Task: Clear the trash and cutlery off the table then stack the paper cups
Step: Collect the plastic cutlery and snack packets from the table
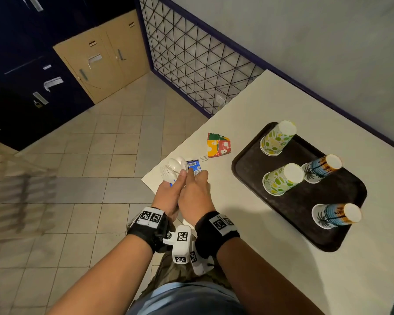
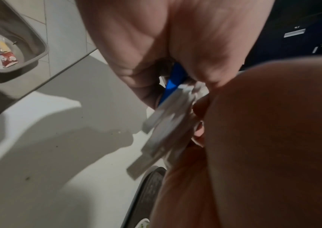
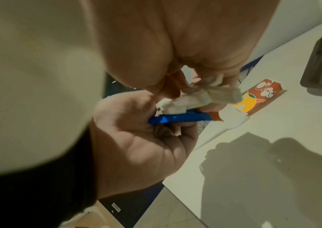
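Both hands meet at the table's (image 1: 248, 123) near-left corner: the left hand (image 1: 168, 196) grips a bunch of white plastic cutlery (image 1: 173, 167) and a blue wrapper (image 1: 194, 165), while the right hand (image 1: 195, 196) pinches the same bundle. A flattened colourful cup (image 1: 218, 145) and a fork (image 1: 204, 158) lie just beyond. Four paper cups (image 1: 282, 179) stand upside down on the dark tray (image 1: 243, 169) to the right.

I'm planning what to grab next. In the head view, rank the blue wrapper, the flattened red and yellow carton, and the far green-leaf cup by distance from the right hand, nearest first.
1. Blue wrapper: at the fingertips of the right hand, near the table's corner.
2. Flattened red and yellow carton: on the table beyond the wrapper.
3. Far green-leaf cup: upside down at the tray's far end.
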`<state>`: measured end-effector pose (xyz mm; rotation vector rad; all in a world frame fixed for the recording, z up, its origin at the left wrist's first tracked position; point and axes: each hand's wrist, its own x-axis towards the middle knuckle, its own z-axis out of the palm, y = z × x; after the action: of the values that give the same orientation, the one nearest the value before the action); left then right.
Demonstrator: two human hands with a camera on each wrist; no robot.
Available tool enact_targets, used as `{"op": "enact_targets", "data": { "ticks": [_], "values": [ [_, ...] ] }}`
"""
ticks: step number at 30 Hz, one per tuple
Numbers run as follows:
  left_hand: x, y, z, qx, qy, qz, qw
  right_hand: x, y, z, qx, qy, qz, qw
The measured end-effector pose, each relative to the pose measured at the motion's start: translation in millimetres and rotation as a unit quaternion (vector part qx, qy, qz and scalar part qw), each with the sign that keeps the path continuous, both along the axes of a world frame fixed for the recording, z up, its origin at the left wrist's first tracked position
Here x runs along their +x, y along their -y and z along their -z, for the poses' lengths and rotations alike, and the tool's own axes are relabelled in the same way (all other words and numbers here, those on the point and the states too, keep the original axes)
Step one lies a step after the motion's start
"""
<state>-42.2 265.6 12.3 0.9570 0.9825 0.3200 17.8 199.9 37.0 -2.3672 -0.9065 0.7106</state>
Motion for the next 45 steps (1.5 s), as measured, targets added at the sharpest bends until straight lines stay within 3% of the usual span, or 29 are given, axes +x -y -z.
{"op": "enact_targets", "data": {
  "ticks": [5, 13, 17, 20, 24, 27, 29, 34, 39, 42, 45],
  "values": [
    [2, -6, 0, -0.005, 0.012, 0.022, 1.0, -1, 3, 2, 0.025, 0.035, -0.028, 0.999],
    [0, -21, 8, 0.056, -0.046, -0.013, 0.997, 10, 3, 19, 0.094, -0.083, -0.037, 0.991],
    [-3, -27, 12, 0.078, -0.065, 0.005, 0.995, 48, 2, 12, 0.208, -0.144, 0.088, 0.963],
    [-11, -35, 15, 0.097, -0.088, 0.017, 0.991, 105, -17, 17, 0.164, -0.038, 0.176, 0.97],
    [-21, -41, 21, 0.105, -0.096, 0.027, 0.99, 174, -55, 45, -0.047, 0.074, 0.067, 0.994],
    [-25, -44, 27, 0.108, -0.116, 0.03, 0.987, 193, -65, 65, -0.168, 0.114, -0.061, 0.977],
    [-27, -43, 31, 0.12, -0.108, 0.038, 0.986, 198, -66, 75, -0.209, 0.121, -0.1, 0.965],
    [-32, -39, 36, 0.105, -0.1, 0.036, 0.989, 209, -62, 87, -0.204, 0.107, 0.014, 0.973],
    [-35, -44, 35, 0.076, -0.112, 0.014, 0.991, 228, -58, 49, -0.108, 0.076, 0.068, 0.989],
    [-36, -47, 35, 0.061, -0.112, -0.015, 0.992, 202, -64, 20, -0.008, -0.003, -0.006, 1.0],
    [-36, -49, 33, 0.051, -0.103, -0.036, 0.993, 163, -81, 30, -0.09, -0.006, -0.138, 0.986]
  ]
}}
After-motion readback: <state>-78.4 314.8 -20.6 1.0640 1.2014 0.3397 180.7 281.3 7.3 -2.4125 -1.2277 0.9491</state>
